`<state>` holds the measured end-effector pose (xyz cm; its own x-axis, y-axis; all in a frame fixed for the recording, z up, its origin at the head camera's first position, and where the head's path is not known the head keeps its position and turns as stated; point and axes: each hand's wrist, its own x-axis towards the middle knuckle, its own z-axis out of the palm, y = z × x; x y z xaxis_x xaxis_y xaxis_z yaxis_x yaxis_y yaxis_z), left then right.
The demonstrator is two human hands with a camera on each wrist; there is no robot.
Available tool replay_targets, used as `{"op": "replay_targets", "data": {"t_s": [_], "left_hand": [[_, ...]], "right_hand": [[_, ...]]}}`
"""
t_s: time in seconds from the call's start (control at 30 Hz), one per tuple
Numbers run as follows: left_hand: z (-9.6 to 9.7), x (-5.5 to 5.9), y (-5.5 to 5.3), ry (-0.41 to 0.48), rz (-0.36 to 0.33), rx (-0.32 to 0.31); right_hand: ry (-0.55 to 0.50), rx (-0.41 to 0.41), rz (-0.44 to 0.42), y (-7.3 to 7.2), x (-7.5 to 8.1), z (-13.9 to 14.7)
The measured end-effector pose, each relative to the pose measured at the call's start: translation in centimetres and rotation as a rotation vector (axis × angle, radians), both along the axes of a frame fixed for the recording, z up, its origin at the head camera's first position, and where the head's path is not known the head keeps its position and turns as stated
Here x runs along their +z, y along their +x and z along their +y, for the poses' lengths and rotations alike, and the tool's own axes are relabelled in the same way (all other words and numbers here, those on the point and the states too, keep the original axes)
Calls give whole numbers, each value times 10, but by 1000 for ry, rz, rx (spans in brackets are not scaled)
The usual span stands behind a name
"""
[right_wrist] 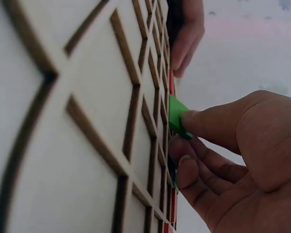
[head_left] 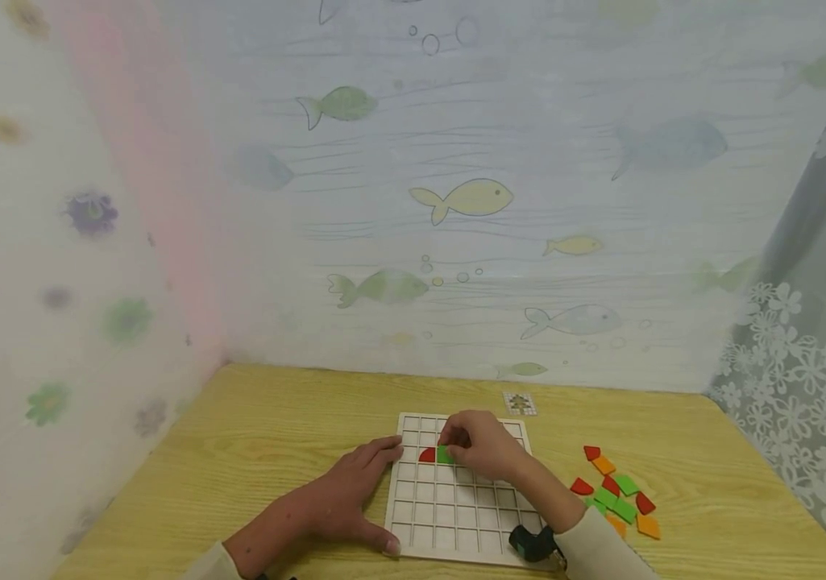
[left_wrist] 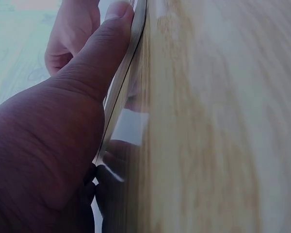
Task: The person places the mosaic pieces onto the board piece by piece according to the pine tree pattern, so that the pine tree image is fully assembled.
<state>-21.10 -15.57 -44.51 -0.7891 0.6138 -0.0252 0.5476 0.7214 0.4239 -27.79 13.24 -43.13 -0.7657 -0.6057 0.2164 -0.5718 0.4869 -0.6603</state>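
Note:
A pale square grid board [head_left: 445, 538] lies on the wooden table. My right hand [head_left: 485, 445] is over its upper part, pinching a green tile [right_wrist: 177, 114] between thumb and fingers; the tile is tilted against the grid in the right wrist view. Just left of the green tile, a red tile [head_left: 427, 455] with a curved side sits in a cell. More red edges show along the grid in the right wrist view. My left hand [head_left: 350, 491] rests at the board's left edge, fingers extended, its thumb [left_wrist: 119, 9] against the edge.
Right of the board lies a loose group of red [head_left: 582, 487], orange [head_left: 603, 465] and green tiles [head_left: 625, 511]. A small patterned card [head_left: 520, 403] is behind the board. A black wrist device [head_left: 532, 544] hangs over its lower right corner. A fish-patterned wall [head_left: 383, 338] borders the table's back.

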Motion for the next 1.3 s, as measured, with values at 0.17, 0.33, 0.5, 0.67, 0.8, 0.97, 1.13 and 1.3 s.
{"op": "replay_targets", "data": {"t_s": [0.17,0.33,0.5,0.67,0.8,0.97,1.13,1.3], "left_hand": [[0,0,-1,-4,9,6],[0,-2,-1,-8,11,8],[0,-1,0,-4,12,2],[-1,0,1,-6,9,1],[0,1,1,-11,-2,6],[0,2,1,-24,-5,15],[0,1,0,-25,1,10],[0,-1,0,-29,2,11]], "right_hand": [[32,-16,38,0,-2,-1],[39,-16,50,0,-3,-1],[32,-9,51,0,-5,0],[32,-7,73,0,-7,2],[19,-7,77,3,-4,8],[-28,14,72,8,-2,18],[-39,21,82,11,-1,30],[-24,-16,75,16,2,45]]}}
